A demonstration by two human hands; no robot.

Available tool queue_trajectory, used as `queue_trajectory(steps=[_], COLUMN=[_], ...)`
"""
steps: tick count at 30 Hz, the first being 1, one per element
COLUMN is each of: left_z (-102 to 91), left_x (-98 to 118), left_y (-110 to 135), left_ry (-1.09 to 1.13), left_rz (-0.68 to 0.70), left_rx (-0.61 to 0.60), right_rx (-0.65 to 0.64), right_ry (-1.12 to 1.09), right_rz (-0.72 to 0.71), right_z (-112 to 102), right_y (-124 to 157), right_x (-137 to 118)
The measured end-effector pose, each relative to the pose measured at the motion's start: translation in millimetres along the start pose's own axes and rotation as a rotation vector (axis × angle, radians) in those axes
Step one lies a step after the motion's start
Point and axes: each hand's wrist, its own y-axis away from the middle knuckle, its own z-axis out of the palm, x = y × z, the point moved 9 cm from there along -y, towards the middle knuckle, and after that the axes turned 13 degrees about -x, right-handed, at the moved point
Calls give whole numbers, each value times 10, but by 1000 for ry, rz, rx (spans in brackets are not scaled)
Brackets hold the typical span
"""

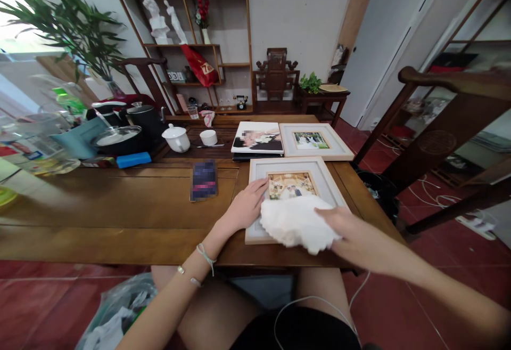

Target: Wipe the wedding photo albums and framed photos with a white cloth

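A light-wood picture frame (329, 179) with a wedding photo (293, 182) in its middle lies flat on the table's front edge, before me. My left hand (248, 203) rests with outstretched fingers on the left side of this frame. In my right hand (339, 227) is a white tissue (299, 222), gripped at its right end and spread over the lower part of the frame. The tissue covers the bottom of the photo. My right hand is slightly blurred.
Behind lie a second framed photo (315, 148) and a photo album (257, 138). A dark blurred booklet (204, 180) sits left of my hands. Further left stand a white lidded cup (176, 138), a small white bowl (208, 137) and a dark pot (117, 139). A wooden chair (443, 121) stands at right.
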Motion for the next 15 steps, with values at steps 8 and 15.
queue_trajectory(steps=[8, 15], left_z=[23, 4], left_x=[-47, -35], left_y=[-6, 0], left_ry=[-16, -18], left_rz=[-38, -27], left_rx=[4, 0], right_rx=[759, 433], right_ry=[-352, 471], right_rz=[275, 169], right_z=[-1244, -1028], right_y=[168, -590], right_x=[1045, 1024])
